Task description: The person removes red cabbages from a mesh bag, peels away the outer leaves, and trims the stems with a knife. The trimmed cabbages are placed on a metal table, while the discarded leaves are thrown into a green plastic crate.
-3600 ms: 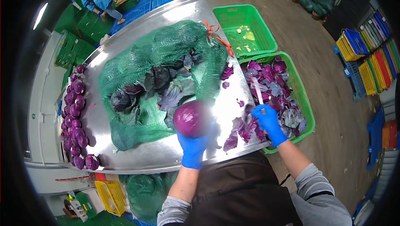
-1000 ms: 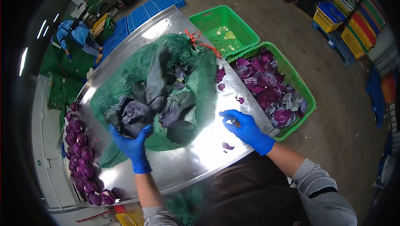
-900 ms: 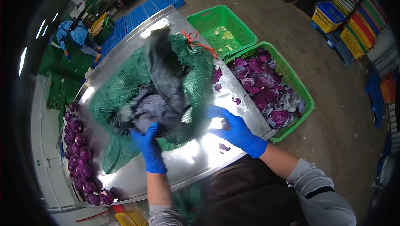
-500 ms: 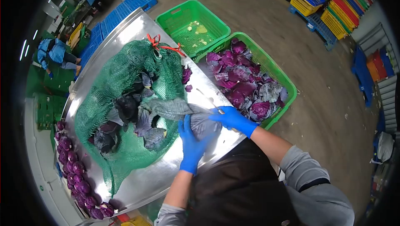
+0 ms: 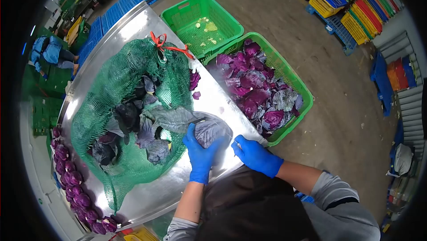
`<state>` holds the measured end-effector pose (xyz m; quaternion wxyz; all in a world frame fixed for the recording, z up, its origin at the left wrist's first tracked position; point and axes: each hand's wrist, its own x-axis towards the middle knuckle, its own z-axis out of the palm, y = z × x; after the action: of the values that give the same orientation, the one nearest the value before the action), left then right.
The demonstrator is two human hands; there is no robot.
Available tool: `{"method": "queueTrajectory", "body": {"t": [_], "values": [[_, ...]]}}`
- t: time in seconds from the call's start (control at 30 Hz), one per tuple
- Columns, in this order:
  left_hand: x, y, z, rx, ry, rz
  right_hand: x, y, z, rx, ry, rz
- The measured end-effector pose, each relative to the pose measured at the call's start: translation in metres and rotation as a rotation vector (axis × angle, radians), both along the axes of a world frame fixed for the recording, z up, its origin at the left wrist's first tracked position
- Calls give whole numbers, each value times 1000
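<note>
My left hand [image 5: 202,154], in a blue glove, holds a red cabbage [image 5: 212,133] with greyish-purple outer leaves against the metal table. A large outer leaf [image 5: 171,118] spreads left from it over the green net bag [image 5: 102,103]. Closed around a small knife, my right hand [image 5: 258,155] is just right of the cabbage. Only a short bit of the knife [image 5: 235,142] shows at the fingers; the rest is hidden or blurred. Dark cabbages and loose leaves [image 5: 129,116] lie in the open net bag, which has a red tie [image 5: 159,40].
A row of trimmed red cabbages [image 5: 73,178] lines the left edge of the metal table [image 5: 133,201]. Beyond the right edge stand a green crate [image 5: 289,130] full of purple leaves and another crate [image 5: 171,21] with pale scraps. Two people in blue work at far left.
My right hand has moved down and toward me, turning the knife so its long blade no longer shows clearly. My left hand stays on the cabbage. The view has shifted slightly.
</note>
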<state>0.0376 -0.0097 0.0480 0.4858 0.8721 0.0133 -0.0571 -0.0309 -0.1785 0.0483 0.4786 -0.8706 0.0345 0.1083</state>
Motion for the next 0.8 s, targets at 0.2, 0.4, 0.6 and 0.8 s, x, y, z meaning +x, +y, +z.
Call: {"method": "queueTrajectory", "body": {"t": [0.2, 0.4, 0.6, 0.8], "values": [[11, -3, -2, -16, 35, 87, 23, 6, -27, -162, -169, 61], [33, 1, -15, -66, 145, 150, 53, 3, -34, -173, -117, 40], [27, 2, -17, -145, 136, 107, 45, -6, -33, -236, -61, 161], [17, -19, 11, 81, 255, 142, 37, -19, -43, -228, 2, 124]]}}
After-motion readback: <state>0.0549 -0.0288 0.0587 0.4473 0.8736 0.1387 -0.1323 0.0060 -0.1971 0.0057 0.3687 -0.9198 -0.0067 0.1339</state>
